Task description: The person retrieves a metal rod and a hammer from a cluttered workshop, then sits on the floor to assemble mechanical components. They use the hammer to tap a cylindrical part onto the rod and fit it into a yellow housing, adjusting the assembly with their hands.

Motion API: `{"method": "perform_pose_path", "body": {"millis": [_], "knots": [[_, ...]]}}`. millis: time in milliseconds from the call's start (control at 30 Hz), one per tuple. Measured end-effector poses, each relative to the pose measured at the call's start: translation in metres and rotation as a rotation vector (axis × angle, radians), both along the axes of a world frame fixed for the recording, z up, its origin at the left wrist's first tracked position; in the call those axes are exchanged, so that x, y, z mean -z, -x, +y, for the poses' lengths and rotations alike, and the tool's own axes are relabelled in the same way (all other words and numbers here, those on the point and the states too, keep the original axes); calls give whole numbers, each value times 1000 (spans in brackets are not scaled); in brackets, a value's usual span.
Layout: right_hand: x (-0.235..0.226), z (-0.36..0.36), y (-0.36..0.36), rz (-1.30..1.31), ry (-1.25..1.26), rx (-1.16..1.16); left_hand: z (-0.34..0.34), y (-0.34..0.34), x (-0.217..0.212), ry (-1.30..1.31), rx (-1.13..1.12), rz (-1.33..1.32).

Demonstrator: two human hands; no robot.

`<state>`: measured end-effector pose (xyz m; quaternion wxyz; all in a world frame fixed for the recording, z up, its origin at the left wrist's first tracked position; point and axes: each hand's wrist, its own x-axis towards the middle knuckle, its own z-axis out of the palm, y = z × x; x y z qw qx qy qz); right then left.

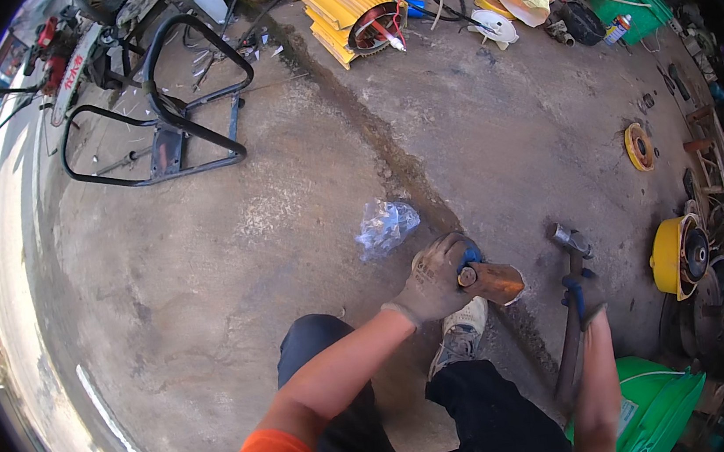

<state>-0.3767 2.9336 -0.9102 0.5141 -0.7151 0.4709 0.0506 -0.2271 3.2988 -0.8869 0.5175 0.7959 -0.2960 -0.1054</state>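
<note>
Knees in dark trousers (489, 424) and a white sneaker (463, 332) sit closest to the lens, so the person is crouched low over the concrete floor (208, 269), with an orange sleeve at the bottom edge.

Biggest thing near the work is the hammer (572, 310): its handle runs roughly from 6 o'clock up to 12, metal head at the top, just right of center frame. The right hand (583, 298), in a dark glove, is clamped around the handle a bit below the head.

Next down in size is the brownish metal piece (496, 281), a stubby cylinder-ish thing lying on the floor by the sneaker's toe. Its long axis points about 10 to 4 o'clock. The left hand (438, 278), grey glove, is closed on its 10 o'clock end, pinning it down; I can't tell exactly how the fingers wrap underneath.

Key bit: the piece sits at about 9 o'clock from the hammer head, near but apart, no contact. The left hand is on it, so it's the nearer one; the right reaches it only through the hammer.

A crumpled clear plastic bag (386, 226) lies at 11 o'clock from the left hand, just beside the dark crack running across the floor.
</note>
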Motion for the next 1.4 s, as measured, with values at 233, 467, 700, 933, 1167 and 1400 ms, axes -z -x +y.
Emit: {"method": "perform_pose_path", "body": {"millis": [233, 467, 700, 933, 1167, 1400], "knots": [[-230, 138, -8, -262, 0, -139, 0, -9, -9, -23, -22, 144], [-308, 206, -17, -43, 467, -676, -4, -4, -4, 29, -21, 69], [-332, 228, -40, 42, 591, -776, 2, -3, -11, -27, -9, 138], [-475, 197, -19, -927, 709, -479, -8, -3, -11, 79, -19, 110], [-275, 232, -38, -159, 588, -663, 9, -1, -9, 31, 17, 164], [-211, 171, -5, -148, -95, -198, 11, -9, -8, 14, -108, 234]]}}
